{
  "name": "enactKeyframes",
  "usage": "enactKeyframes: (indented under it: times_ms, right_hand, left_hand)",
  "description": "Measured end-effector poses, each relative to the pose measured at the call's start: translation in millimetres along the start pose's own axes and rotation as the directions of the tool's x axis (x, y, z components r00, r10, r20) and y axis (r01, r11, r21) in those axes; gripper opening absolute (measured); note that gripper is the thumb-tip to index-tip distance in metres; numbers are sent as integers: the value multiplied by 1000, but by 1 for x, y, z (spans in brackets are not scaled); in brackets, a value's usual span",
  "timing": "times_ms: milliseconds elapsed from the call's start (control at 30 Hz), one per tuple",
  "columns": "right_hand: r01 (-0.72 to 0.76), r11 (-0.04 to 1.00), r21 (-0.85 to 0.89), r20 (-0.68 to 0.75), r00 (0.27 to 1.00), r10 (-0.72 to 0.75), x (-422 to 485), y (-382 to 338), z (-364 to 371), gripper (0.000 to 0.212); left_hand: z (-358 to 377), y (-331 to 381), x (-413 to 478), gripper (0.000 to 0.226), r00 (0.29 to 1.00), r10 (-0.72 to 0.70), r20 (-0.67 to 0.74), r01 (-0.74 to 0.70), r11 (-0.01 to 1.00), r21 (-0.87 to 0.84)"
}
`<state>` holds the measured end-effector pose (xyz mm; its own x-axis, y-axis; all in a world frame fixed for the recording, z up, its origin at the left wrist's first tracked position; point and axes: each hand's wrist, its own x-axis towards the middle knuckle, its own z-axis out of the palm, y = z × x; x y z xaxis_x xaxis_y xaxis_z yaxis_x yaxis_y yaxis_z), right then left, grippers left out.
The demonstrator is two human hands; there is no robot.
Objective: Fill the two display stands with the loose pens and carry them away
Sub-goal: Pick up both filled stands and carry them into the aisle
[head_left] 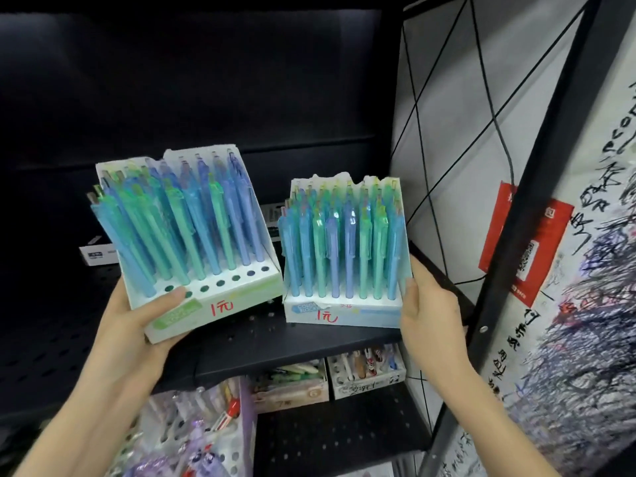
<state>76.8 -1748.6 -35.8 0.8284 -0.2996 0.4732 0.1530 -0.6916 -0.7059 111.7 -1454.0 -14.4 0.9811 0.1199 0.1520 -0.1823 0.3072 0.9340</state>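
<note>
Facing the shelf, we hold the left stand tilted back, the right stand upright at its edge. Our left hand cups one, thumb over its front; our right hand grips the other's side, keeping pens seated.

left stand left of right stand | pens in both
</note>
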Motion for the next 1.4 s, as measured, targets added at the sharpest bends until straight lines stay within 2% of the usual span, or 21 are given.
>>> enactKeyframes:
  times_ms: [233, 400, 567, 667, 700, 733, 767, 800, 833, 867, 1000, 1100, 1233, 1400]
  right_hand:
    - [-11, 1000, -4, -29, 1000, 11, -27, -4, -8, 45]
    - [-3, 996, -92, -55, 998, -2, -28, -2, -12, 46]
    - [-32, 994, -105, -94, 995, 22, -29, 2, -12, 41]
    - [-130, 990, -56, -211, 971, 116, -42, 4, -12, 45]
    - [-175, 983, -55, -190, 968, 161, -47, 5, -11, 52]
    - [-237, 971, 17, -113, 965, 237, -49, 5, -10, 58]
    - [-333, 926, 179, 10, 941, 337, -49, 5, -9, 62]
    - [-433, 821, 372, 149, 901, 408, -49, 3, -7, 62]
    - [-497, 699, 514, 245, 866, 436, -48, 2, -7, 61]
    - [-516, 622, 588, 295, 854, 429, -46, 0, -8, 61]
    - [-499, 542, 676, 340, 864, 371, -44, 0, -11, 63]
    - [-502, 504, 703, 341, 859, 381, -44, 3, -12, 63]
    - [-508, 403, 761, 368, 850, 378, -45, 4, -11, 64]
    - [-489, 332, 807, 367, 855, 366, -45, 5, -15, 47]
  left_hand:
    - [-5, -4, -7, 42, 996, -68, -52, 64, 995, -73]
    - [-6, -4, -12, 43, 996, -69, -55, 66, 997, -50]
    - [-7, -5, -18, 43, 997, -71, -43, 69, 997, -33]
    - [-8, -7, -21, 45, 996, -84, -31, 83, 996, -26]
    - [-9, -8, -21, 46, 996, -88, -33, 87, 996, -29]
    - [-10, -8, -21, 47, 996, -89, -32, 88, 996, -31]
    - [-11, -8, -21, 49, 996, -89, -30, 88, 996, -29]
    - [-11, -8, -20, 50, 996, -87, -27, 86, 996, -27]
    - [-11, -8, -20, 51, 996, -86, -23, 86, 996, -25]
    - [-11, -8, -20, 51, 996, -86, -18, 85, 996, -25]
    - [-10, -10, -18, 50, 996, -92, 3, 92, 995, -26]
    - [-9, -10, -17, 48, 995, -96, -3, 96, 995, -25]
    - [-9, -7, -21, 44, 994, -107, -33, 106, 994, -33]
    - [-17, 0, -34, 46, 992, -102, -68, 99, 994, -56]
